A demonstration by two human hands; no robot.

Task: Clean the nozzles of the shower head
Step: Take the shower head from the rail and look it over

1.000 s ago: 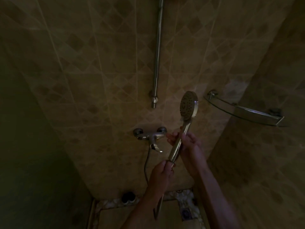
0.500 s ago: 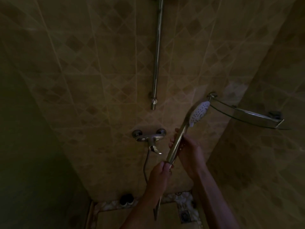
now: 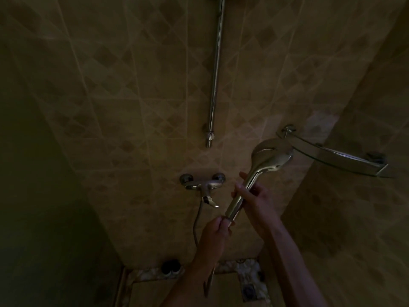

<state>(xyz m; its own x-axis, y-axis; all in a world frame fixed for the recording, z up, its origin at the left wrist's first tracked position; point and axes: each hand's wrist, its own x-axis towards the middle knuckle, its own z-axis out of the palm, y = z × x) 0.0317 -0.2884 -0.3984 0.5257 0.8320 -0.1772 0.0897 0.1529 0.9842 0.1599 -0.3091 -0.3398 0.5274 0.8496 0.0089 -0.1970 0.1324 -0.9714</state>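
Two dark bottles point(image 3: 170, 266) stand on the floor point(image 3: 177, 293).

- The chrome handheld shower head point(image 3: 271, 159) is in the middle right, tilted, its head up and to the right.
- The right hand point(image 3: 254, 201) holds the handle in the middle; the left hand point(image 3: 215, 229) holds its lower end.
- The chrome wall mixer tap point(image 3: 202, 185) is left of the handle, on the tiled wall point(image 3: 132, 107).
- The vertical chrome riser rail point(image 3: 215, 74) is above the tap.
- The glass corner shelf point(image 3: 336, 157) is just right of the shower head.
- The thin hose point(image 3: 195, 227) hangs below the tap.
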